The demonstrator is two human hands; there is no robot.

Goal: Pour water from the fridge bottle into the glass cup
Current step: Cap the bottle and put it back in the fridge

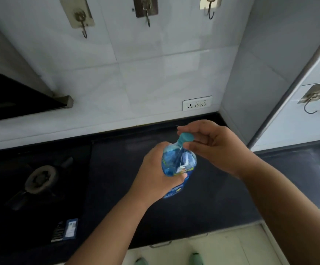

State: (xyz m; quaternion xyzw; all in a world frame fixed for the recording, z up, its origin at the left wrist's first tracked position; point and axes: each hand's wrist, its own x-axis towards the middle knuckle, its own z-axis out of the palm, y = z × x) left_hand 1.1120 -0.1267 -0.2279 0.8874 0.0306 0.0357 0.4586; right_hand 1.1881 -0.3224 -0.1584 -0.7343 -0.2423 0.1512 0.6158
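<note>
A clear plastic water bottle (179,161) with a blue label is held upright above the dark countertop (203,203), in the middle of the view. My left hand (155,175) grips the bottle's body from the left side. The bottle's teal cap (185,138) is pinched between the thumb and fingers of my right hand (214,146). The cap sits on the bottle's neck. No glass cup shows anywhere in the view.
A black gas hob with a burner (40,178) fills the left of the counter. A wall socket (197,105) sits on the tiled backsplash behind the bottle. Hooks (82,25) hang on the wall. A grey cabinet side (270,73) stands to the right.
</note>
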